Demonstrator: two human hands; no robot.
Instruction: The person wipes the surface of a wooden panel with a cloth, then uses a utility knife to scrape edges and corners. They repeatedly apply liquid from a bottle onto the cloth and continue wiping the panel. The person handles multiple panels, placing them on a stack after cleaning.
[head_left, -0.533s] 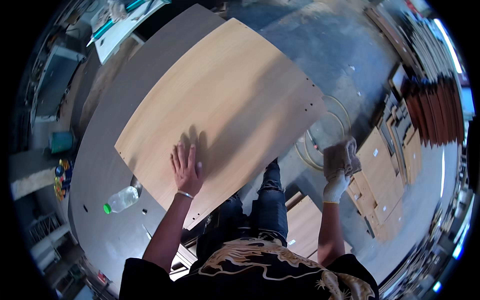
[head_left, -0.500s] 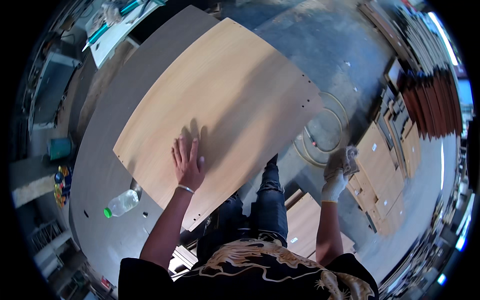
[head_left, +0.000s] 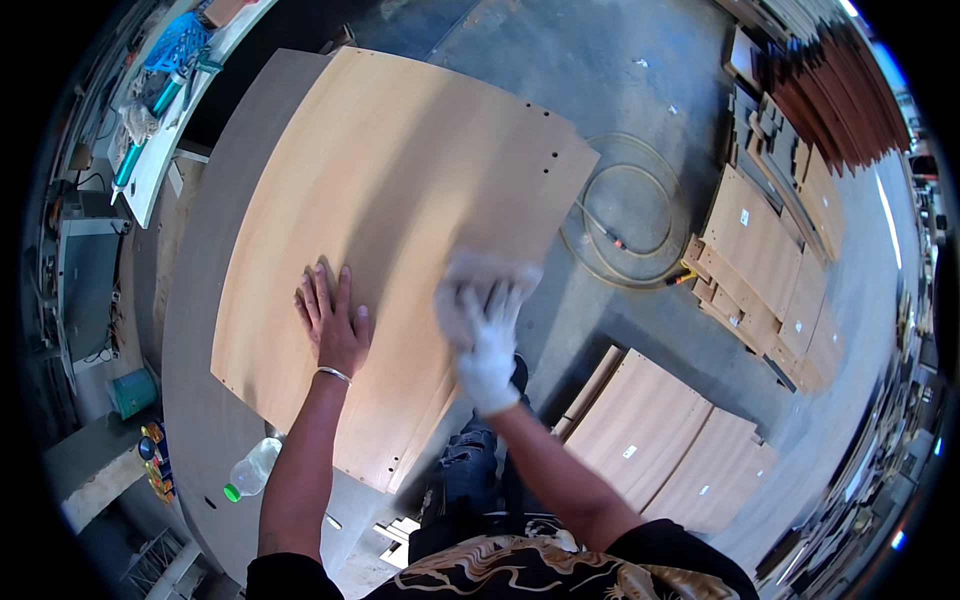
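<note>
"Hands first: what did the head view show?"

"Left hand (head_left: pixel 336 345) bare, fingers spread, flat on the pale wooden board (head_left: pixel 400 170). Right hand (head_left: pixel 490 325), gloved and blurred, gripped a greyish cloth (head_left: pixel 462 272) by the board's right edge."

"And the board itself?"

"It lay on a darker table (head_left: pixel 205 300), which showed along its left; on the right, it stood out over the floor (head_left: pixel 580 60)."

"What might have gone wrong?"

"Hard pressing near that edge could, I judged, have tipped or slid the board, since I saw no support there. Grit in the cloth might have scratched it. A swing of the left forearm (head_left: pixel 300 460) might have knocked the bottle (head_left: pixel 257 465) just beside it."

"Surface and room?"

"Wood grain, with small dark holes (head_left: pixel 546 171) near the far right corner. Right of the board lay a coiled hose (head_left: pixel 612 240), then stacked panels (head_left: pixel 755 230), with dark red slats (head_left: pixel 835 95) farther off. Far left stood a white bench (head_left: pixel 150 185)."
</note>
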